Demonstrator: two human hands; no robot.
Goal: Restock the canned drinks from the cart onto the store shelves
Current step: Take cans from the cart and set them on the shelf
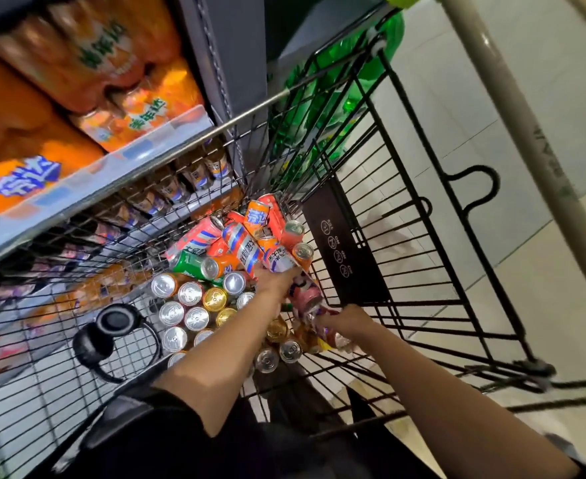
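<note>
The black wire cart (pixel 402 236) holds several drink cans. Orange, red and green cans (pixel 246 243) lie in a loose pile at its far end, and upright cans (pixel 189 307) with silver and gold tops stand nearer me. My left hand (pixel 274 283) reaches into the pile, its fingers curled round a white can with blue print (pixel 283 262). My right hand (pixel 348 324) grips a blurred purple-and-red can (pixel 328 337) low against the cart's right side. A pink can (pixel 305 292) lies between my hands. The store shelf (pixel 87 188) runs along the left.
Orange soda bottles (pixel 77 63) fill the upper shelf, and rows of cans (pixel 167 191) show through the cart mesh on the shelf below. Green bottles (pixel 336 84) stand beyond the cart. Black headphones (pixel 112 328) lie in the cart. A beige bar (pixel 512 133) crosses the tiled floor (pixel 544 288) on the right.
</note>
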